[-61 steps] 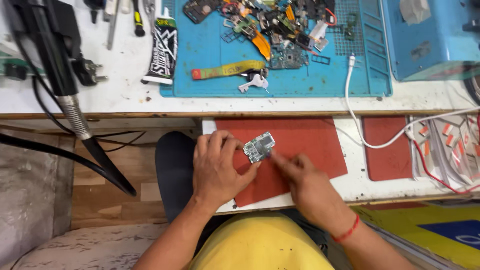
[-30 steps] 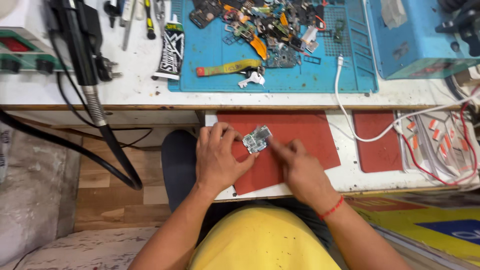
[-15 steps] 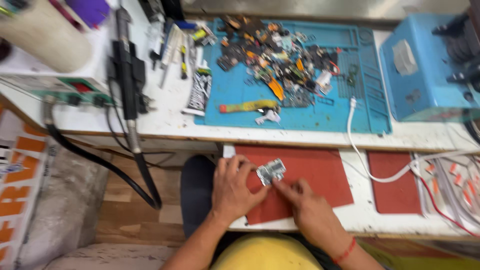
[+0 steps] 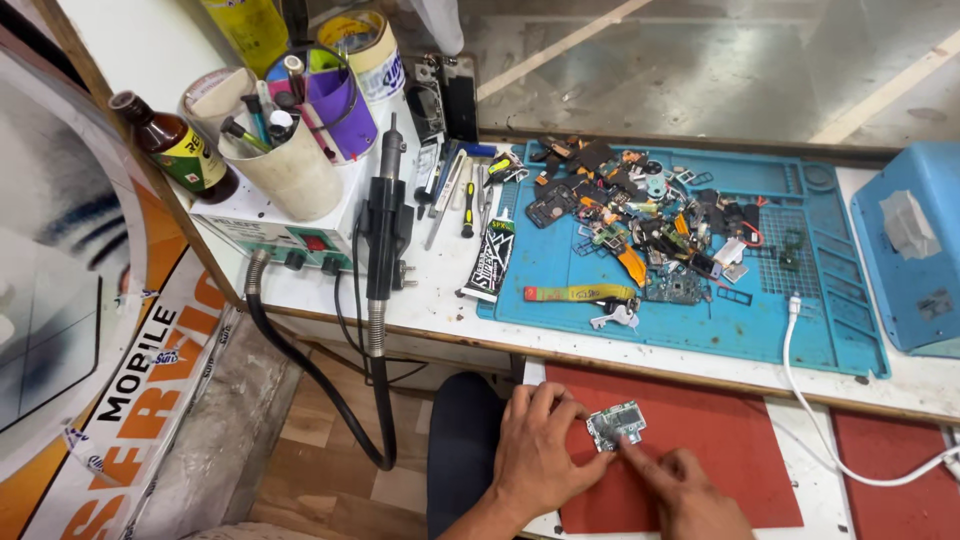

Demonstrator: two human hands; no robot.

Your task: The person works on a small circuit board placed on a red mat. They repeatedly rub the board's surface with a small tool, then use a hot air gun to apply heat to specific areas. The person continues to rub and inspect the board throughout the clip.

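Small circuit board (image 4: 616, 426) lying flat on a red mat (image 4: 740, 440) at the tabletop's near edge, left hand (image 4: 538, 452) spread open with fingertips touching the board's left edge, right hand (image 4: 685, 490) pressing a fingertip at its lower right corner, blue work mat (image 4: 800, 320) of loose parts beyond.

We have a small circuit board (image 4: 616, 425) lying on the near mat (image 4: 730, 440), between our left hand (image 4: 540, 450) and right hand (image 4: 690, 490). Behind it, a work mat (image 4: 800, 320) holds scattered parts (image 4: 640, 225); a hot-air station (image 4: 290, 235) stands left.
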